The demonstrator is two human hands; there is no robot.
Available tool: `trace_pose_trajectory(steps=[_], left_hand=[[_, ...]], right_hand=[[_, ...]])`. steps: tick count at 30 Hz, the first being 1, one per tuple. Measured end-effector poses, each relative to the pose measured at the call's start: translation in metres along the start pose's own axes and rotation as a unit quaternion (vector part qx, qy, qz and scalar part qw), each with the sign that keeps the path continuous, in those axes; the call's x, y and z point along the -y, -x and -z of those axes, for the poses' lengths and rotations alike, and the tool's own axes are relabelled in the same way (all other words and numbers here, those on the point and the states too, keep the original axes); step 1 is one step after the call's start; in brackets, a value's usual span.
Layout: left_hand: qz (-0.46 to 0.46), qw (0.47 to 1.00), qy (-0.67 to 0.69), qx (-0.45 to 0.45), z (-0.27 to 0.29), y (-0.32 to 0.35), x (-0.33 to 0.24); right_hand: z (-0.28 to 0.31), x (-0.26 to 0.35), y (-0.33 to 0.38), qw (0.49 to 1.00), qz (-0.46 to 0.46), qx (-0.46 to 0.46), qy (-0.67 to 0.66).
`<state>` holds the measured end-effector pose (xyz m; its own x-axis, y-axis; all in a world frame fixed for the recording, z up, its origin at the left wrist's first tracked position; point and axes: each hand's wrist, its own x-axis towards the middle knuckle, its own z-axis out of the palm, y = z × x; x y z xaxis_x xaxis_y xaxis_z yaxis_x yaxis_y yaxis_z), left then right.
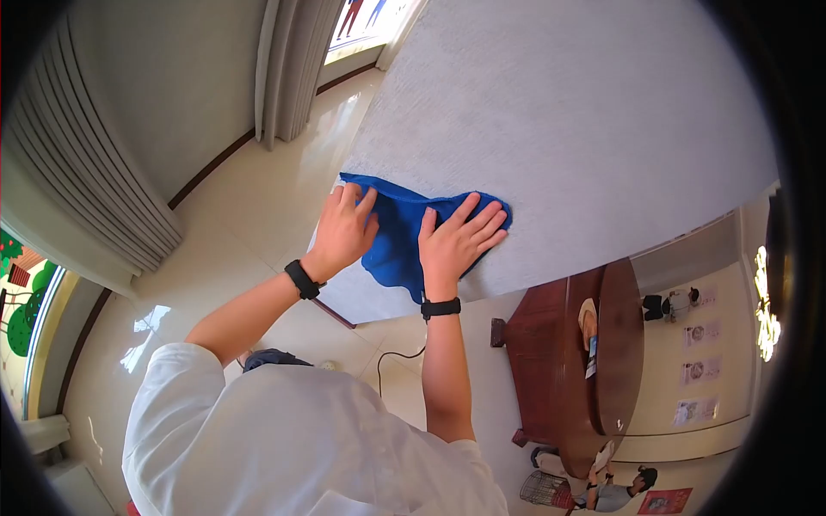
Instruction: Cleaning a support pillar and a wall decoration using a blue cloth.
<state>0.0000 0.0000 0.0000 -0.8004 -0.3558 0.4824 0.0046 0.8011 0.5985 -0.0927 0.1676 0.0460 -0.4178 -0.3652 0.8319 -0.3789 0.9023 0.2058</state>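
Observation:
A blue cloth (391, 230) lies creased against a pale grey, textured surface (559, 112) in front of me. My right hand (456, 245) presses on the cloth's right part, palm down, with its fingers stretched and spread. At the cloth's left end, near the edge of the surface, is my left hand (342, 230). Its fingers are loosely bent and apart, with the tips touching the cloth. A black band (303, 279) circles my left wrist. Another black band (440, 307) is on my right wrist, and a thin dark cable (391, 354) hangs below it.
Glossy cream floor tiles (232, 232) stretch to the left, beside grey curtains (95, 172). A large reddish-brown wooden table (559, 361) stands at the right, with a straw-coloured item (588, 318) on it. Beyond it are a person in a dark cap (615, 494) and another person (675, 304).

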Motion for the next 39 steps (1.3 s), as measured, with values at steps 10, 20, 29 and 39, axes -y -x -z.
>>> trace_pose_trajectory(steps=[10,20,29,39], left_hand=[[-0.191,0.979,0.037,-0.054,0.015,-0.031,0.018],[-0.282,0.944,0.054,-0.161,0.041,-0.088,-0.032],[-0.297,0.93,0.026,-0.215,0.05,-0.101,-0.055],[-0.3,0.94,-0.044,-0.157,0.074,-0.092,-0.056]], right_hand=[[0.011,0.038,-0.014,0.999,-0.027,0.035,0.006],[0.085,0.011,-0.107,0.991,-0.094,-0.09,0.005],[0.089,-0.003,-0.122,0.99,-0.097,-0.099,0.033],[0.093,0.006,-0.114,0.989,-0.116,-0.09,0.017]])
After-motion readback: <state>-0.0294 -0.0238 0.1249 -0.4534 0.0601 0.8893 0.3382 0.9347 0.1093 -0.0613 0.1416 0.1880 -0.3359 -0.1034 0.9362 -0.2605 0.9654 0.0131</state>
